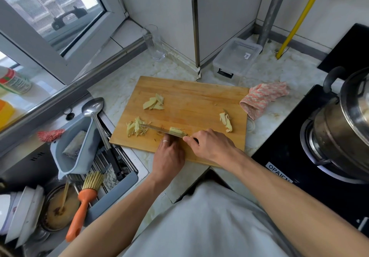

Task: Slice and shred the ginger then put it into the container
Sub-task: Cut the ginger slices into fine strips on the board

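A wooden cutting board (195,97) lies on the counter. On it are a pile of ginger slices (154,102), a heap of ginger shreds (136,129) at the left, and ginger scraps (226,121) at the right. My right hand (209,147) grips the handle of a knife (159,129), whose blade lies across a small stack of ginger (176,131). My left hand (168,157), with a ring on one finger, holds that stack down with bent fingertips beside the blade. A lidded clear plastic container (236,57) stands behind the board.
A sink at the left holds a grey strainer basket (73,151), a ladle (93,107), an orange brush (83,203) and dirty dishes. A glass (153,43) stands at the back. A pink cloth (263,97) lies right of the board. A steel pot (343,127) sits on the black stove.
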A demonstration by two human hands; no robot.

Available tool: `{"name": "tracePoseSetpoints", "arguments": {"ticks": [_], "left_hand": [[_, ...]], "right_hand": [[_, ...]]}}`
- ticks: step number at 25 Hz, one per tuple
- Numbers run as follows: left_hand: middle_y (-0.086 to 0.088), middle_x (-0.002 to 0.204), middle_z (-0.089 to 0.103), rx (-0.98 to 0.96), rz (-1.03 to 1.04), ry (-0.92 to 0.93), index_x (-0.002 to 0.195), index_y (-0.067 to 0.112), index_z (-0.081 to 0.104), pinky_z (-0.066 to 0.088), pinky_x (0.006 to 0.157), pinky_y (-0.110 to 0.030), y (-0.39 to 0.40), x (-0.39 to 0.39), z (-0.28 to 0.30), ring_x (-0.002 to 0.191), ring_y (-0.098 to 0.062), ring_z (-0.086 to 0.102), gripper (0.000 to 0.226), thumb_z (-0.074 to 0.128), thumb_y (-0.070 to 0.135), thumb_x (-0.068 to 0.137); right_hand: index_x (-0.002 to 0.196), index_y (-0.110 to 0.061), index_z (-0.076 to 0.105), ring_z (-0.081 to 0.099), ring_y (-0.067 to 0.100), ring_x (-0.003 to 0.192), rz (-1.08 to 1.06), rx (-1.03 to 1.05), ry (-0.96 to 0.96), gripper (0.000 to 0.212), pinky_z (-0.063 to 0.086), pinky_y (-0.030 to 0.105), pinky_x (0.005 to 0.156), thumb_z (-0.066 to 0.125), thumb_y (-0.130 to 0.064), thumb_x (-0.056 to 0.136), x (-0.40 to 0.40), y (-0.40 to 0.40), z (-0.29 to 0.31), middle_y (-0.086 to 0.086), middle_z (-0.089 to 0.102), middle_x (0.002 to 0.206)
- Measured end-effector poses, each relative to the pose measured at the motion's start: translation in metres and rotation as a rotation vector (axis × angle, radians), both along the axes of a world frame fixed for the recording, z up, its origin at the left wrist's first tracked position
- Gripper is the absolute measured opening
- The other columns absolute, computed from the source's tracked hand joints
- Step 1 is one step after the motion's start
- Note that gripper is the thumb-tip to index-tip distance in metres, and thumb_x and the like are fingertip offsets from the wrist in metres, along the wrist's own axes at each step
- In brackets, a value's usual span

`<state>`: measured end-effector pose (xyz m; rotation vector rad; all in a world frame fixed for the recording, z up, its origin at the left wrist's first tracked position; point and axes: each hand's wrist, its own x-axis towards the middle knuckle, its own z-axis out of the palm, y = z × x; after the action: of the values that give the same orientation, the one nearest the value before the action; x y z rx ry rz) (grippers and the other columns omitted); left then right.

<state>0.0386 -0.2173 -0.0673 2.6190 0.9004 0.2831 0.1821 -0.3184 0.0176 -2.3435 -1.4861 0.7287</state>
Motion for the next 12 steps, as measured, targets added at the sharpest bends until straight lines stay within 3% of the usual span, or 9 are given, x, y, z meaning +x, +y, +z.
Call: {"name": "tracePoseSetpoints", "arguments": {"ticks": [3, 8, 12], "left_hand": [[-0.015, 0.100, 0.064, 0.013, -0.002, 0.015, 0.091, 0.005, 0.070, 0.053, 0.083, -0.044, 0.0001, -0.0006, -0.0055, 0.100, -0.033, 0.054, 0.041, 0.034, 0.024, 0.091], [-0.017, 0.110, 0.065, -0.017, -0.005, 0.016, 0.102, 0.003, 0.069, 0.052, 0.089, -0.044, 0.0018, -0.0004, -0.0076, 0.110, -0.034, 0.052, 0.042, 0.033, 0.023, 0.092], [-0.018, 0.112, 0.061, -0.002, -0.010, -0.023, 0.102, 0.001, 0.069, 0.054, 0.088, -0.042, -0.0011, -0.0001, 0.0011, 0.106, -0.034, 0.056, 0.042, 0.034, 0.021, 0.091]], "right_hand": [[0.073, -0.025, 0.046, 0.055, 0.030, 0.065, 0.019, -0.008, 0.006, 0.047, 0.040, 0.034, 0.058, 0.033, -0.059, 0.102, -0.0001, -0.0036, 0.0019, 0.001, 0.054, 0.069], [0.064, -0.028, 0.040, 0.057, 0.028, 0.064, 0.006, -0.018, 0.016, 0.050, 0.040, 0.034, 0.055, 0.032, -0.060, 0.102, 0.0020, -0.0056, 0.0039, 0.000, 0.055, 0.067], [0.067, -0.026, 0.043, 0.057, 0.030, 0.064, -0.011, -0.006, 0.016, 0.050, 0.042, 0.035, 0.055, 0.033, -0.061, 0.101, 0.0031, -0.0033, -0.0014, 0.002, 0.057, 0.067]]}}
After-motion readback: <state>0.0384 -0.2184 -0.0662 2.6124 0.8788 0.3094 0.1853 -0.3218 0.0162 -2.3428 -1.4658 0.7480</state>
